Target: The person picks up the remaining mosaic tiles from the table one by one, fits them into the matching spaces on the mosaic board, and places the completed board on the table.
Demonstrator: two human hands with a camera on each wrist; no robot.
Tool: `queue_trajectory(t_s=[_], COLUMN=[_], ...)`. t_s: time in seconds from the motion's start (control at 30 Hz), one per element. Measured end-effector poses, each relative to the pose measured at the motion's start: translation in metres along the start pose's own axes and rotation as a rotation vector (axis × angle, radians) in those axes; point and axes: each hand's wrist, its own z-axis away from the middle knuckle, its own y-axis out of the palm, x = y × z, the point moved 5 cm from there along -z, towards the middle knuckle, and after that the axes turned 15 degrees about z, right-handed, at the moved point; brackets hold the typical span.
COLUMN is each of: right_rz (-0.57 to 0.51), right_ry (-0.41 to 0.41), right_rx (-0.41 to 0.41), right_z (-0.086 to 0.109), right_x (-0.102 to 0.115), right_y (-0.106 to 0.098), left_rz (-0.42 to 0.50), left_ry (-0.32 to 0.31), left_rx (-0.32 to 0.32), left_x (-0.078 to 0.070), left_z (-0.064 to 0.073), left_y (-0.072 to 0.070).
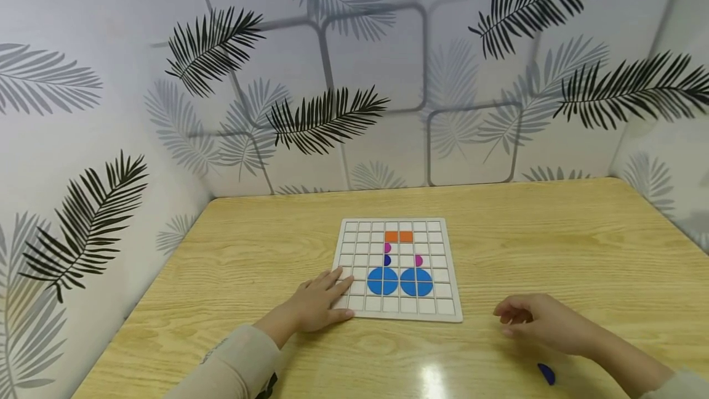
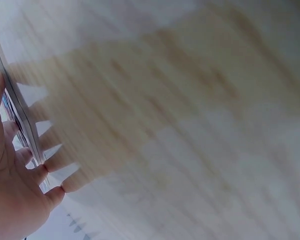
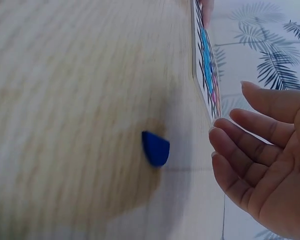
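Observation:
A white grid board (image 1: pixel 362 304) lies on the wooden table. On its squares are two orange squares (image 1: pixel 399 236), two blue discs (image 1: pixel 416 282) made of quarter pieces, two magenta half-circles (image 1: pixel 419 260) and one dark blue half-circle (image 1: pixel 387 260). My left hand (image 1: pixel 319 300) rests on the board's lower left edge, fingers spread. To the right of the board my right hand (image 1: pixel 545 320) hovers over the table with loosely bent fingers and holds nothing. Below it a loose dark blue half-circle (image 1: pixel 546 374) lies on the wood, also seen as a blue piece (image 3: pixel 155 149) in the right wrist view.
The wooden table (image 1: pixel 266 233) runs back to a wall (image 1: pixel 376 66) patterned with leaves. A second patterned wall (image 1: pixel 72 159) borders the table on the left. Light glares off the wood near the front.

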Motion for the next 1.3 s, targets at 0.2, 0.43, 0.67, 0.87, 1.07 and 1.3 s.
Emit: queue_trajectory(t_s=[0.2,0.43,0.67,0.87,1.07,1.3], right_rz=[-0.043,-0.046,-0.072,-0.132,-0.123,-0.052], right_ry=[-0.001,0.0,0.055,0.113,0.06,0.031], right_rx=[0.032,0.06,0.066,0.072,0.037,0.031], right_z=[0.017,0.032,0.042,0.049,0.052,0.049], right_x=[-0.013,-0.028,-0.036,-0.038,-0.036,-0.038], right_y=[0.003,0.008,0.009,0.015,0.022,0.023], left_rz=[0.005,0.002,0.005,-0.002,0.007,-0.019], left_ry=[-0.014,-0.011,-0.006,-0.007,-0.009,0.004], left_rx=[0.003,-0.003,-0.005,0.0,0.007,-0.002], left_x=[0.003,0.004,0.005,0.006,0.003,0.004], left_z=[0.0,0.001,0.001,-0.001,-0.001,-0.003], left_y=[0.0,0.001,0.002,0.003,0.002,0.001])
